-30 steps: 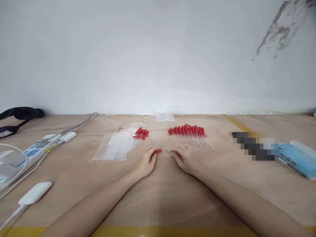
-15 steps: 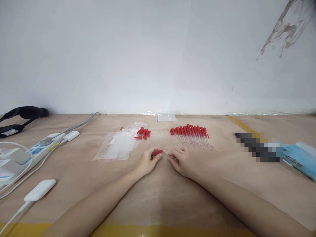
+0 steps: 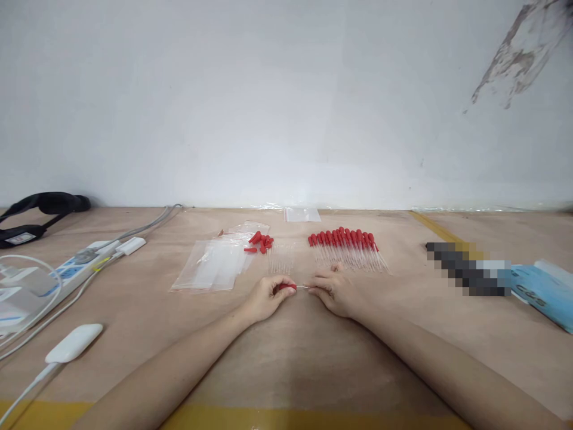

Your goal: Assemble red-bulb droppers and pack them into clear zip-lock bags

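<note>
- A small red rubber bulb [image 3: 287, 286] sits low over the wooden table [image 3: 286, 358], right in front of the person, pinched between the thumb and fingertips of the left hand [image 3: 265, 297].
- A thin clear glass tube [image 3: 303, 287] meets the bulb's open end; the right hand [image 3: 333, 291] pinches its other end, fingers curled together.
- Just behind the hands lies a small cluster of bare glass tubes [image 3: 280, 258], hard to make out.
- Behind those, loose red bulbs [image 3: 261, 241] lie in a little heap.
- To the right, a row of finished droppers [image 3: 345, 247] with red tops lies side by side.
- To the left, clear plastic bags [image 3: 219, 260] lie flat and overlapping.
- Far left are a power strip [image 3: 71, 269] and white cables [image 3: 27, 298].
</note>
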`<state>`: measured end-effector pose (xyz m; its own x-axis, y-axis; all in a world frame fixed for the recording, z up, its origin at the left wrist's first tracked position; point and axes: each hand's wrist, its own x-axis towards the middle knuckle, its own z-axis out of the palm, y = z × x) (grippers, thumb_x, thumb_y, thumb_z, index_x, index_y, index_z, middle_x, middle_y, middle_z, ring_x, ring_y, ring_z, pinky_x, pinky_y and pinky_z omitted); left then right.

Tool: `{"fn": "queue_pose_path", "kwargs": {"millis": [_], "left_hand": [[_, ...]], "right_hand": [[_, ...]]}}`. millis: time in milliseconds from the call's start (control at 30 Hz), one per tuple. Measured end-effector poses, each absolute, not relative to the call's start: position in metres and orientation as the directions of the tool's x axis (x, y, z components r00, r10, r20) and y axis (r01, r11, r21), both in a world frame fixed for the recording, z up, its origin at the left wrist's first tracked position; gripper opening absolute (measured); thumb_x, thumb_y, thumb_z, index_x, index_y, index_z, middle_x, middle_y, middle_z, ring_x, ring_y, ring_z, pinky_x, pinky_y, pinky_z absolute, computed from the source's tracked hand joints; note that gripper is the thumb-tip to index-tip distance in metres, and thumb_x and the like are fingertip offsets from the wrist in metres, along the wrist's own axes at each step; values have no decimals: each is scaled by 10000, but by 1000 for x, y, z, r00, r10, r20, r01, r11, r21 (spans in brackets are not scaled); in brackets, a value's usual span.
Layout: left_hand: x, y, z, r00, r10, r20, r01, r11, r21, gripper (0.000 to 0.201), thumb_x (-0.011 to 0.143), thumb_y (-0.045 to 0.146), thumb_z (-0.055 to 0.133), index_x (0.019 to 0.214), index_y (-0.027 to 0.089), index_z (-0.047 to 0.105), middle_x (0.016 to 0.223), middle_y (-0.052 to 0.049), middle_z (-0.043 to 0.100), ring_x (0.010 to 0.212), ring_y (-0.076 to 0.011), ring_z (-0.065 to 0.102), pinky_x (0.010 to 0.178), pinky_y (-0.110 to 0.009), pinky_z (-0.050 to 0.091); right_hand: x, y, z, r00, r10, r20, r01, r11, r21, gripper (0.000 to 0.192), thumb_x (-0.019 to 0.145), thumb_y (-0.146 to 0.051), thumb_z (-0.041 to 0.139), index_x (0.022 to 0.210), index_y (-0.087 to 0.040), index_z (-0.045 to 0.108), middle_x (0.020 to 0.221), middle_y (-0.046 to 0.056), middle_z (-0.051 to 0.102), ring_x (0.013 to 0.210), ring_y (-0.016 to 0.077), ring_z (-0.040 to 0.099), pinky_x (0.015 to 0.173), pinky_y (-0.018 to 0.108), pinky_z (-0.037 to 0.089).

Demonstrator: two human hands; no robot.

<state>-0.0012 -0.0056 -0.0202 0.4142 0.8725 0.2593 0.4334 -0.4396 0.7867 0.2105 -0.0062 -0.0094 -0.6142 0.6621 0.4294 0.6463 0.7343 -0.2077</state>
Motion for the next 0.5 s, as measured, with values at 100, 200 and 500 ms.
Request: {"fn": "queue_pose_path", "kwargs": {"millis": [100,200,500], "left_hand": [[0,-8,-18,434,857,278,486,-482,729,186,801,313,507,819,172,627,735,-11,616,633,-122,514,584,-216,402],[1,-9,-18,439,854,279,520,-495,697,183,801,309,511,829,169,626,724,-11,614,632,-123,519,581,-213,403],[1,-12,-17,499,798,339,512,-587,627,174,813,293,503,840,166,619,756,-29,615,688,-138,539,626,-225,414]], "right_hand": [[210,-6,-11,-597,650,470,665,729,-162,245,869,-253,399,895,-248,643,834,14,637,698,114,523,752,314,221],[207,-8,-13,-574,654,493,671,721,-173,255,871,-256,387,893,-242,641,793,14,626,685,115,508,747,316,212],[200,-10,-13,-606,661,442,676,721,-151,301,877,-252,348,726,-181,597,671,7,590,607,107,451,692,294,209]]}}
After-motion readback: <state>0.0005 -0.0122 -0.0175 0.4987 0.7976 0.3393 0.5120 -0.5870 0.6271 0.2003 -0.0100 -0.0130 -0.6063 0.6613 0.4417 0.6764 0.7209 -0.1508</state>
